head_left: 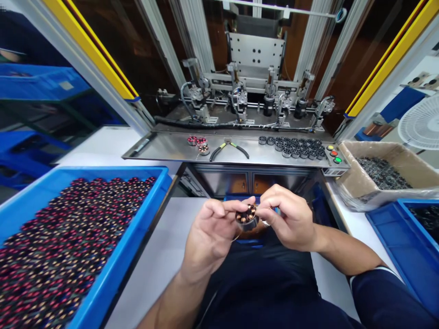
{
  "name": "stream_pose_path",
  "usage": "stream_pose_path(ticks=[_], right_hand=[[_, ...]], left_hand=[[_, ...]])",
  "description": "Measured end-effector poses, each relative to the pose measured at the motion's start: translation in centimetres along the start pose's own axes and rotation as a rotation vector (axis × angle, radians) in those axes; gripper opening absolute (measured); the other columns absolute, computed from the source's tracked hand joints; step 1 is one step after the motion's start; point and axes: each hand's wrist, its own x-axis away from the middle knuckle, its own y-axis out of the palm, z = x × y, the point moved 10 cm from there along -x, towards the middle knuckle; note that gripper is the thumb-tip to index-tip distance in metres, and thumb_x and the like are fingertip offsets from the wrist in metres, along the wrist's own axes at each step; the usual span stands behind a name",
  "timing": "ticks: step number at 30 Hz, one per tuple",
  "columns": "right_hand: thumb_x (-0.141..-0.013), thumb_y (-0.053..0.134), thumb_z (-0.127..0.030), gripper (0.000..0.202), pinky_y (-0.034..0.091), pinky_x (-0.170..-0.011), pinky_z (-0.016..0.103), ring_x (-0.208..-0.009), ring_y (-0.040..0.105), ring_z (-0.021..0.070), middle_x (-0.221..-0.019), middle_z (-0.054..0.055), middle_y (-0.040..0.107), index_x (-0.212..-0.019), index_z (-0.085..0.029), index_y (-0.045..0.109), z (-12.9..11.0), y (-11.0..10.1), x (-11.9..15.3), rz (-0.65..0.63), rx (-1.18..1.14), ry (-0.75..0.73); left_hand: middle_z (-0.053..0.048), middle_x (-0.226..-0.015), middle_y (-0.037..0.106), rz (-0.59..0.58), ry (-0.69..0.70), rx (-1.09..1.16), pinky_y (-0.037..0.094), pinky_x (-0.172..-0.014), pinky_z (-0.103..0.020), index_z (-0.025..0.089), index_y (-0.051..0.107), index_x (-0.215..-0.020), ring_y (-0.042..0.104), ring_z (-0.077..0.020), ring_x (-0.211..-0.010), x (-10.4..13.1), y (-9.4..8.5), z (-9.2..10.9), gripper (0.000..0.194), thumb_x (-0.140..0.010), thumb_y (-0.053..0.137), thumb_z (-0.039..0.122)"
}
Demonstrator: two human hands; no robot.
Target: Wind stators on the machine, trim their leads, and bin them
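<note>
Two bare hands pinch one small round black stator wound with copper coils (246,216) above the lap: the left hand (211,233) grasps its left side, the right hand (291,219) its right edge by the fingertips. To the near left sits a blue plastic crate of red-wound stators (103,278); farther off, black-handled pliers (229,148) lie on the steel shelf (164,148). A loosened pinch might drop the part or snag the thin wire trailing beneath it. No legible writing shows.

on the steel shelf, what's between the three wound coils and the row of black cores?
A pair of pliers with yellow-green handles, lying flat on the steel shelf between the wound coils and the black cores, in the head view.
</note>
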Motion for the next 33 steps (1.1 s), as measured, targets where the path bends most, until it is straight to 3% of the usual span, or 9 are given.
stream_pose_path(ticks=[2, 5, 8, 13, 17, 27, 30, 33], right_hand=[[-0.099, 0.059, -0.018, 0.013, 0.056, -0.064, 0.025, -0.069, 0.064, 0.014, -0.074, 0.005, 0.066, -0.087, -0.016, 0.063, -0.5, 0.1, -0.1, -0.029, -0.002, -0.056], [-0.099, 0.059, -0.017, 0.009, 0.056, -0.064, 0.024, -0.07, 0.064, 0.0136, -0.075, 0.005, 0.066, -0.091, -0.016, 0.064, -0.9, 0.2, -0.1, -0.063, 0.007, -0.104], [-0.098, 0.06, -0.016, 0.006, 0.055, -0.062, 0.023, -0.071, 0.064, 0.0139, -0.077, 0.005, 0.066, -0.092, -0.016, 0.064, -0.8, -0.1, -0.2, -0.076, 0.017, -0.112], [-0.094, 0.066, -0.019, 0.006, 0.056, -0.064, 0.028, -0.073, 0.064, 0.0161, -0.079, 0.007, 0.066, -0.097, -0.015, 0.064, -0.9, -0.5, -0.6, -0.139, -0.094, -0.145], [-0.091, 0.072, -0.023, 0.019, 0.057, -0.067, 0.029, -0.078, 0.066, 0.0169, -0.085, 0.01, 0.068, -0.104, -0.011, 0.067, -0.8, -1.0, -0.9, -0.165, -0.095, -0.152], [-0.096, 0.067, -0.017, 0.005, 0.057, -0.063, 0.022, -0.07, 0.068, 0.0125, -0.078, 0.007, 0.072, -0.095, -0.014, 0.071, -1.5, -0.7, -0.9, -0.22, 0.056, -0.112], [-0.096, 0.064, -0.014, 0.008, 0.057, -0.063, 0.023, -0.068, 0.067, 0.013, -0.076, 0.006, 0.072, -0.091, -0.014, 0.07, -1.4, -0.8, -1.1, -0.179, 0.081, -0.058], [-0.094, 0.064, -0.009, 0.011, 0.056, -0.063, 0.024, -0.068, 0.066, 0.0136, -0.074, 0.006, 0.071, -0.085, -0.014, 0.068, -1.0, -1.0, -1.5, -0.115, 0.123, 0.009]], left_hand=[[-0.004, -0.115, 0.075, 0.038, -0.055, 0.044, 0.055, -0.102, -0.037, 0.026, 0.066, -0.108, 0.066, -0.0271, -0.125, -0.1, -0.4, -0.5, 0.044, -0.076, 0.085, 0.049], [-0.009, -0.103, 0.076, -0.025, -0.317, 0.041, 0.059, -0.079, -0.029, 0.019, 0.069, -0.108, 0.075, -0.0225, -0.095, 0.0, 0.1, -3.0, 0.052, -0.08, 0.075, 0.062], [-0.006, -0.076, 0.073, -0.157, -0.468, -0.022, 0.053, -0.058, -0.022, 0.013, 0.07, -0.099, 0.07, -0.0164, -0.067, 0.5, 1.1, -4.4, 0.041, -0.085, 0.074, 0.052], [-0.003, -0.075, 0.072, -0.087, -0.364, -0.071, 0.055, -0.059, -0.021, 0.016, 0.071, -0.103, 0.07, -0.0144, -0.065, 0.1, 0.4, -3.5, 0.026, -0.086, 0.079, 0.034], [-0.004, -0.077, 0.074, -0.082, -0.342, -0.089, 0.056, -0.061, -0.021, 0.018, 0.073, -0.104, 0.069, -0.0132, -0.065, 0.4, 0.4, -3.4, 0.022, -0.087, 0.077, 0.032], [-0.002, -0.069, 0.073, 0.013, -0.275, -0.153, 0.053, -0.05, -0.019, 0.021, 0.077, -0.108, 0.065, -0.0119, -0.053, 0.6, -1.1, -3.4, 0.03, -0.081, 0.083, 0.033], [-0.004, -0.08, 0.078, 0.008, -0.244, -0.121, 0.057, -0.053, -0.022, 0.026, 0.073, -0.118, 0.072, -0.0159, -0.062, 0.7, -0.7, -3.1, 0.033, -0.085, 0.079, 0.027], [-0.005, -0.11, 0.079, -0.034, -0.155, -0.078, 0.063, -0.071, -0.027, 0.033, 0.073, -0.118, 0.078, -0.0208, -0.088, 0.6, 0.0, -2.0, 0.038, -0.083, 0.081, 0.021]])
